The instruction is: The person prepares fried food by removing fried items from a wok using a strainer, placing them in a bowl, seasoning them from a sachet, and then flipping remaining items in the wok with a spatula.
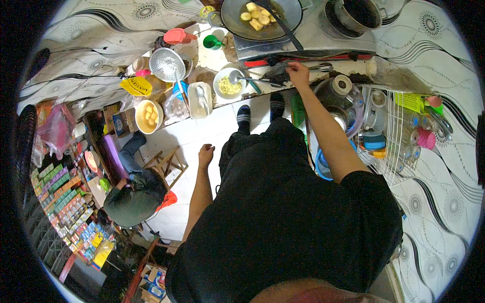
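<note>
My right hand point(298, 75) is at the counter's front edge below the stove, its fingertips at a dark grey cloth point(278, 74). Whether they grip the cloth is unclear. Metal tongs point(321, 68) lie just right of that hand. Low at my side hangs my left hand point(206, 154), fingers loosely curled, with nothing visible in it. On the stove point(303, 51), a wok point(235, 26) holds several yellow pieces point(257, 17) in oil, and a black spatula point(286, 30) rests across its rim. A white bowl point(216, 85) contains a pale shredded food point(229, 88) and a ladle point(250, 78).
A pot point(358, 17) occupies the right burner. Along the counter stand a strainer point(166, 63), a plastic tub point(192, 102) and a cream bucket point(138, 121) with yellow pieces. A wire dish rack point(392, 132) is at right. Another person point(134, 200) sits at left near a wooden stool point(168, 164).
</note>
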`<state>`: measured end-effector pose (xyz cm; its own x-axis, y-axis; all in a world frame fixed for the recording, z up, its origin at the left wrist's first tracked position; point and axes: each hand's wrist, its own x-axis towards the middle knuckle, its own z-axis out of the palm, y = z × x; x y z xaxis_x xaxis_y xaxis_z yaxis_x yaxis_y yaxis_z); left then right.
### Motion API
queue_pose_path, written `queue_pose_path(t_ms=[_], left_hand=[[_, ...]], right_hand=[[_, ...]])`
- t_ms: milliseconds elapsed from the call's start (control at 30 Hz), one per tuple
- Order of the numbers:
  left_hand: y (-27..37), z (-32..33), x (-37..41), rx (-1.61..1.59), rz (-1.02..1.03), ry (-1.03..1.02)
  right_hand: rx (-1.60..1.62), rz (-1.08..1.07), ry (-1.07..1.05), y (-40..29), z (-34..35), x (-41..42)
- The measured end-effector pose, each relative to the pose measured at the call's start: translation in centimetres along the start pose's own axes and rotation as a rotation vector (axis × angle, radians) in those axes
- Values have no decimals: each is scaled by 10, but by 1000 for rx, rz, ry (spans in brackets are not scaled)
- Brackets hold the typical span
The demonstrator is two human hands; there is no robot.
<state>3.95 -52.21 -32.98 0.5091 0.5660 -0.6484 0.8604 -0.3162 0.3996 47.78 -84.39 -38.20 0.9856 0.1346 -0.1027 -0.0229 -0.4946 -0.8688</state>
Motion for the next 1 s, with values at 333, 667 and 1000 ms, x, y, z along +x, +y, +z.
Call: queue_pose_path(t_ms=[333,667,1000], left_hand=[[-42,-5,15,-121,-46,9],[-54,-17,-71,-65,-206,36],[-63,5,-76,-135,-167,96]], right_hand=[[-127,864,319,57,30,5],[-244,1174,313,28,2,41],[421,978,365,43,-21,41]])
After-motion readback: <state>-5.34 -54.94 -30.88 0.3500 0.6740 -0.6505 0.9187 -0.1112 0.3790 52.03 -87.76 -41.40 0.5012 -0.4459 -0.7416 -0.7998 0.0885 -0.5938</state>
